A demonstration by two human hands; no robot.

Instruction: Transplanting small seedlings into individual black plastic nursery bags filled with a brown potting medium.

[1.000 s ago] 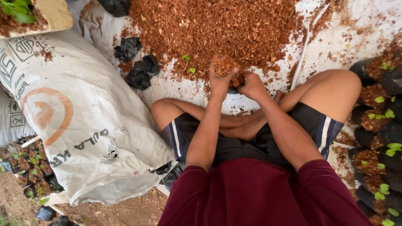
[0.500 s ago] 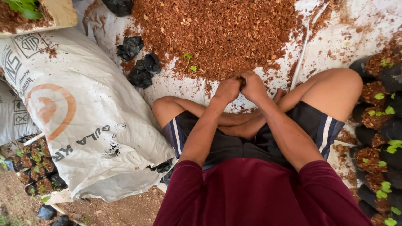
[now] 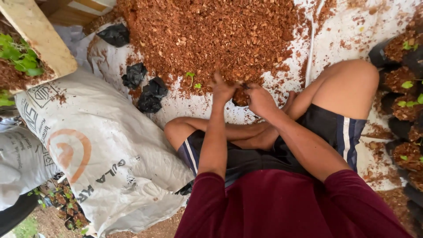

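Fingers: left hand (image 3: 222,89) spread | right hand (image 3: 260,100) grips small black bag (image 3: 240,98), mostly hidden; husk pile (image 3: 211,35) cropped

- Soft, even daylight; bright, no glare.
- Faint, diffuse shadows under the bent bare knees (image 3: 348,86).
- Slight motion blur on the left hand (image 3: 221,88).
- Mild wide-angle stretching toward the corners.

Left hand (image 3: 222,89) spread, right hand (image 3: 260,100) curled.

Maroon short-sleeved shirt (image 3: 282,207), dark shorts (image 3: 264,154) with white and blue side stripes, bare forearms and legs.
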